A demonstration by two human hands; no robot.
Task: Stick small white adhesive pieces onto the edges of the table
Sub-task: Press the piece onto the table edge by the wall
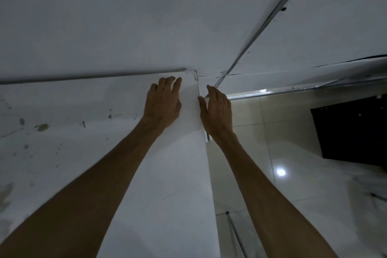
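Observation:
A white table (171, 174) fills the lower left, its right edge running up the middle to a far corner. My left hand (163, 100) lies flat on the tabletop just short of that corner, fingers spread. My right hand (217, 111) is at the table's right edge, thumb on the top and fingers over the side, pressing a small white adhesive piece (207, 97) there. Another white adhesive piece (193, 74) wraps the far corner.
A white wall (125, 16) stands right behind the table. A metal rail (270, 19) runs diagonally up the wall at right. Glossy pale floor tiles (293, 174) lie to the right, with a black box (354, 130) on them. Brown stains mark the tabletop's left part.

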